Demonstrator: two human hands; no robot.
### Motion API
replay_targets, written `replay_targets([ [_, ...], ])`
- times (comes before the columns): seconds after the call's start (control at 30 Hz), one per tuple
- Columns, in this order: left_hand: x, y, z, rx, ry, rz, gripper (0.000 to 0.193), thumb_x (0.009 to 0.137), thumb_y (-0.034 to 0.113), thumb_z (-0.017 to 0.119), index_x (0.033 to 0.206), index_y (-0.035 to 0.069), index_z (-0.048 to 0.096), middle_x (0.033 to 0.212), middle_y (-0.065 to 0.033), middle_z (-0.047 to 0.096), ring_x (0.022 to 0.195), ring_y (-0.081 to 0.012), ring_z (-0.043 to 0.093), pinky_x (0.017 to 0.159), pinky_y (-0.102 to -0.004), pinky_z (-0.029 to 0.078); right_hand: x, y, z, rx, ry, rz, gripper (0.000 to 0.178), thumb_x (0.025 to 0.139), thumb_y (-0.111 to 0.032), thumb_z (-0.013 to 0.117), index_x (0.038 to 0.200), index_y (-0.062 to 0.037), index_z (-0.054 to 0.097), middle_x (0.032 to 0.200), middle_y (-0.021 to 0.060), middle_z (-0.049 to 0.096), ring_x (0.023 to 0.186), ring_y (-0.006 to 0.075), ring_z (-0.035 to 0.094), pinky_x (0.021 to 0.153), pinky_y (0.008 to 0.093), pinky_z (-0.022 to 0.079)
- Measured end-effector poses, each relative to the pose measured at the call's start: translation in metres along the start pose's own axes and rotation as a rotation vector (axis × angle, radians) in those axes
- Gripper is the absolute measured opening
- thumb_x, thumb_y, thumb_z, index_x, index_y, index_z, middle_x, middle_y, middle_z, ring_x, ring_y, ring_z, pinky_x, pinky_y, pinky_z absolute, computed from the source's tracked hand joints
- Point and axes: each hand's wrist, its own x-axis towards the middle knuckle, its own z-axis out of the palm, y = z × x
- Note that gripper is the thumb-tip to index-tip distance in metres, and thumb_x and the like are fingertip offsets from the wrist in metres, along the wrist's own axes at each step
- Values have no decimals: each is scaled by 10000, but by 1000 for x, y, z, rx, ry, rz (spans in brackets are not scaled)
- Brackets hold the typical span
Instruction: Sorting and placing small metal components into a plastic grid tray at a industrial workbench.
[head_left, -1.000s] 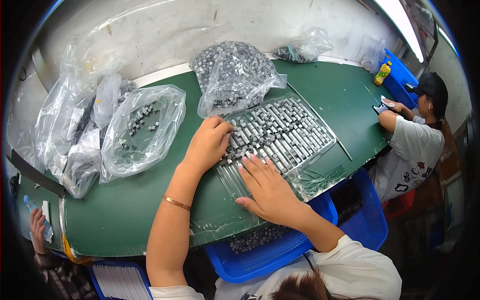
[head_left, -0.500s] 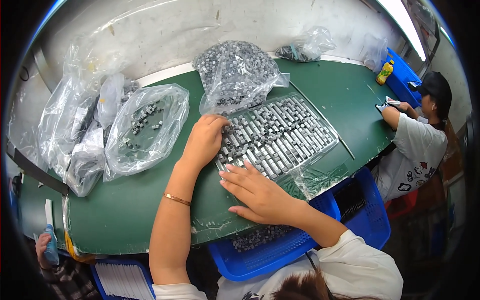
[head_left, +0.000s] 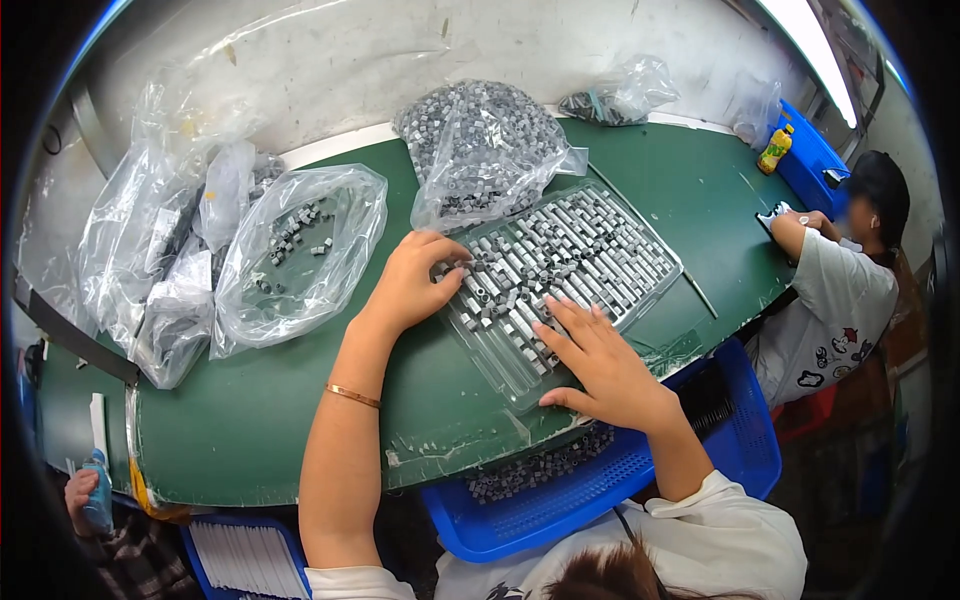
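Note:
A clear plastic tray (head_left: 508, 388) with long grooves lies on the green table, covered with small grey cylinders (head_left: 560, 262). Many lie end to end in rows, others loose on top; bare grooves show at its near left part. At the tray's left edge, my left hand (head_left: 412, 282) is curled, thumb and forefinger close together at the cylinders; what is between them is hidden. My right hand (head_left: 608, 368) rests over the near side of the tray, fingers spread and touching the cylinders, holding nothing.
Behind the tray stands a big bag of grey cylinders (head_left: 480, 140). To the left is an opened clear bag (head_left: 350, 235) with a few pieces, beside more bags (head_left: 140, 250). A thin rod (head_left: 690, 280) lies right of the tray. A blue basket (head_left: 600, 500) sits below the table edge; a co-worker (head_left: 825, 280) sits at right.
My right hand has moved right across the tray, uncovering grooves at the near left. My left hand has shifted slightly, its thumb now showing by the forefinger.

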Motion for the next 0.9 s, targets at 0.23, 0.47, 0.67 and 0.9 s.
replay_targets([
  [0.23,2,2,-8,-46,-136,-121,164,657,52,582,817,56,619,820,-55,575,817,-192,496,745,-280,395,-9,-2,1,-36,-15,31,625,760,-367,568,1237,-22,359,1339,167,280,1257,328,226,1030,450,162],
  [0.47,2,2,-6,-106,-153,-143,172,673,77,578,838,65,623,848,-53,579,857,-199,488,790,-281,378,5,-42,16,-3,36,-95,623,762,-356,566,1227,3,357,1321,170,302,1248,335,238,1024,467,172],
  [0.67,0,-1,10,-39,2,-20,221,681,135,588,898,105,618,921,-27,570,885,-206,487,816,-318,372,18,-54,24,75,17,-221,579,769,-328,564,1211,-5,375,1312,160,316,1242,315,259,1023,477,169],
  [0.9,-2,17,24,375,41,213,232,703,184,583,929,136,599,986,-1,543,928,-204,479,863,-393,339,31,-35,8,98,74,-296,519,775,-263,568,1199,-15,398,1304,129,346,1231,252,299,1028,465,166],
])
